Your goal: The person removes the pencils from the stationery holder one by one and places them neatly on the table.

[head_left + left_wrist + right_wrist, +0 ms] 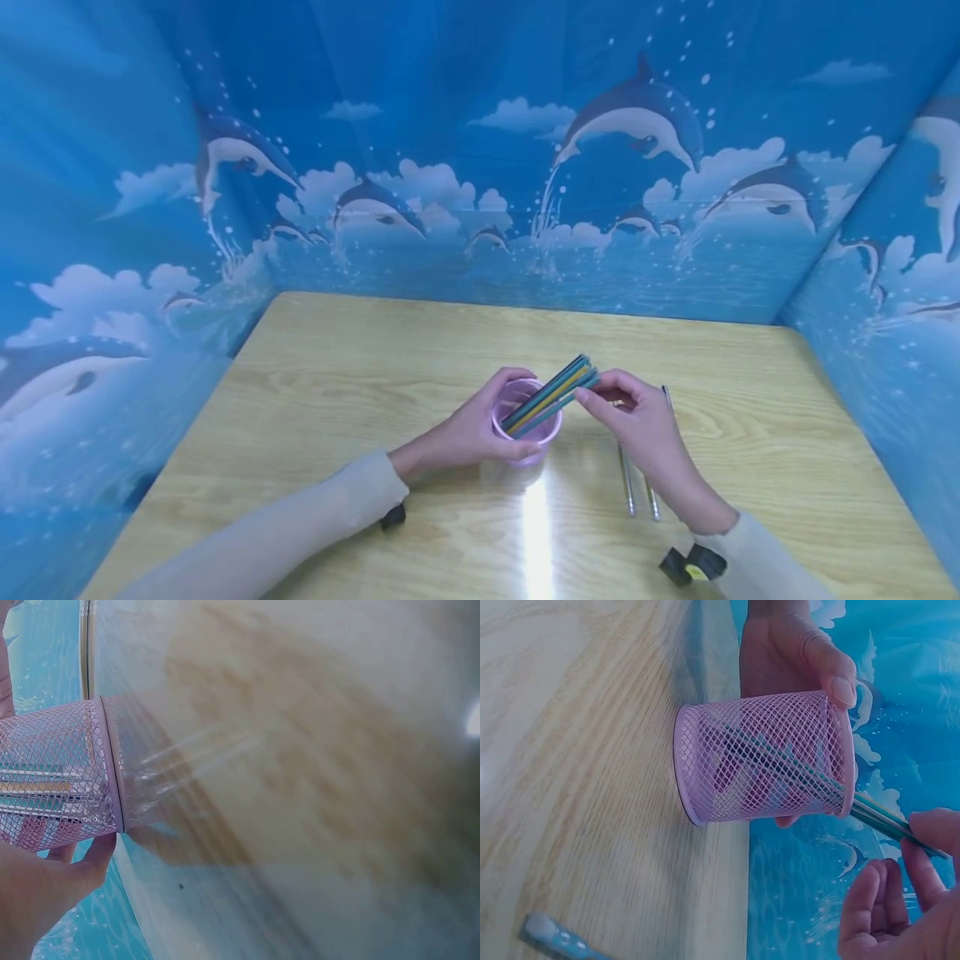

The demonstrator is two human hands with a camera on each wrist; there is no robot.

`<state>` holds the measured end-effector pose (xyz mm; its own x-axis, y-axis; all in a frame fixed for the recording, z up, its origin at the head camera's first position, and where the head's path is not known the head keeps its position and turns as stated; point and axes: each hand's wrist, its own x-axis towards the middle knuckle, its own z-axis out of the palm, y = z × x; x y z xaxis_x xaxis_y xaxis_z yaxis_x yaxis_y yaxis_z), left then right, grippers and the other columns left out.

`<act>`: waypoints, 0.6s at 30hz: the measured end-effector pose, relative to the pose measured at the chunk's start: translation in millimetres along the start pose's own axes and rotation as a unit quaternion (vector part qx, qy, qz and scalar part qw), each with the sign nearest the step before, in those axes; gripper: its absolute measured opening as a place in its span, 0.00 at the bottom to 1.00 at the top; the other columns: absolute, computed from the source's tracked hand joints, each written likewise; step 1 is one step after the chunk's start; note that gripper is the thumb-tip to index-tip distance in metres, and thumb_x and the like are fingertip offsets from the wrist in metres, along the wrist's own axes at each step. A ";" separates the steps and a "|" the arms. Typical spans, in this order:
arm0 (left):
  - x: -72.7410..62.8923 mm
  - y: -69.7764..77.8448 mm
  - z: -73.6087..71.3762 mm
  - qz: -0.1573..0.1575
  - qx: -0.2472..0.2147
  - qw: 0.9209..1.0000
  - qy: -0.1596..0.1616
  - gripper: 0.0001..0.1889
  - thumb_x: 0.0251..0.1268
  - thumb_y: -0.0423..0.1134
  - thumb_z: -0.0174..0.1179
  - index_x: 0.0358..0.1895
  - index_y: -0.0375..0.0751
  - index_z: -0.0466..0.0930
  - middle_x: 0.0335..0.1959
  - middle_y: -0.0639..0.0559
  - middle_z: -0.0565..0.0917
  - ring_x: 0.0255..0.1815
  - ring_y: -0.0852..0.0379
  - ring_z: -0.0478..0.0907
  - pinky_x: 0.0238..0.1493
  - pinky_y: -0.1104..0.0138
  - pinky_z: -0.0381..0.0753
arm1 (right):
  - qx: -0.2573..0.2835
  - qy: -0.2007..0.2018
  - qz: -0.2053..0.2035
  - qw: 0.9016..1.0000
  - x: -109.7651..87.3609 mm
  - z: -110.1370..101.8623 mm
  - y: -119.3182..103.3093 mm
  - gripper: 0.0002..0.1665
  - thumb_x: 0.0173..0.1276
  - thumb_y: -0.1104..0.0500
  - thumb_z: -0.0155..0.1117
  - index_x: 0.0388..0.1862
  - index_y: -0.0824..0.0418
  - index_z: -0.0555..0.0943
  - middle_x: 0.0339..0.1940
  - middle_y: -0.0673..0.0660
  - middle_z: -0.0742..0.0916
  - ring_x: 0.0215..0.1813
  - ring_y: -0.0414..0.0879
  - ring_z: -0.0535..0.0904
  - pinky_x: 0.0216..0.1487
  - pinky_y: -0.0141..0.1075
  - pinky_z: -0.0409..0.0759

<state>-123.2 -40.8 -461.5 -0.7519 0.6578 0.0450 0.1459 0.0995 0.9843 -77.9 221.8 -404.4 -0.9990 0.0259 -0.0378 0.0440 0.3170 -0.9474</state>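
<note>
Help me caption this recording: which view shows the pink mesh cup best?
The right wrist view: the pink mesh cup shows side-on, from base to rim. The head view looks down into it, the left hand around it; the left wrist view cuts off one end.

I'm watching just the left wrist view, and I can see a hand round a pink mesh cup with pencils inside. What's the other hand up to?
Observer: The right hand pinches the pencils near their upper ends.
Visitor: The top of the cup is cut off on my screen. Are the pencils all the way in?
Observer: No, they lean out past the rim of the cup.
Visitor: And that blue stuff behind, is there a picture on it?
Observer: Yes, leaping dolphins, as the head view shows.
</note>
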 end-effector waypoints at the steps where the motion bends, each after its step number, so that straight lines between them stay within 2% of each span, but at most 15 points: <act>1: 0.3 0.3 0.1 -0.001 0.001 1.000 0.000 0.47 0.64 0.39 0.81 0.81 0.53 0.62 0.70 0.56 0.78 0.72 0.51 0.76 0.70 0.59 0.80 | 0.006 0.004 0.000 1.000 -0.8 -0.5 -0.3 0.20 0.75 0.50 0.77 0.52 0.65 0.87 0.48 0.57 0.90 0.50 0.47 0.84 0.50 0.33 0.85; 5: 0.9 1.6 0.1 -0.004 0.005 1.000 -0.001 0.46 0.66 0.40 0.80 0.82 0.50 0.61 0.70 0.57 0.78 0.72 0.50 0.76 0.70 0.58 0.79 | 0.034 0.023 -0.006 0.999 -4.6 -3.3 -0.7 0.19 0.77 0.52 0.76 0.52 0.66 0.86 0.48 0.56 0.91 0.49 0.45 0.87 0.51 0.33 0.86; 10: 1.4 1.0 0.2 -0.002 0.001 1.000 -0.003 0.46 0.65 0.38 0.80 0.81 0.49 0.61 0.71 0.57 0.78 0.72 0.50 0.76 0.70 0.59 0.79 | 0.082 0.050 -0.051 0.994 -7.5 -7.7 0.2 0.16 0.80 0.57 0.72 0.53 0.70 0.83 0.46 0.59 0.92 0.49 0.47 0.90 0.53 0.33 0.89; 14: 1.5 -1.1 0.5 0.001 -0.002 1.000 0.000 0.46 0.64 0.37 0.80 0.81 0.48 0.61 0.70 0.56 0.79 0.72 0.50 0.76 0.68 0.60 0.81 | 0.128 0.079 -0.084 0.985 -8.8 -10.2 -1.3 0.12 0.80 0.63 0.71 0.51 0.72 0.83 0.46 0.58 0.92 0.47 0.47 0.91 0.53 0.34 0.89; 18: 1.0 -1.8 0.5 0.000 0.001 1.000 0.003 0.48 0.63 0.37 0.81 0.82 0.47 0.61 0.70 0.56 0.79 0.72 0.51 0.76 0.69 0.60 0.81 | 0.180 0.114 -0.119 0.970 -10.3 -13.6 -7.2 0.08 0.79 0.70 0.68 0.48 0.76 0.81 0.46 0.59 0.90 0.44 0.46 0.89 0.49 0.32 0.89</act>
<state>-123.9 -40.0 -463.3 -0.7560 0.6530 0.0455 0.1473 0.1020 0.9838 -67.8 232.1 -392.9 -0.9497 0.2144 0.2283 -0.2360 -0.0110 -0.9717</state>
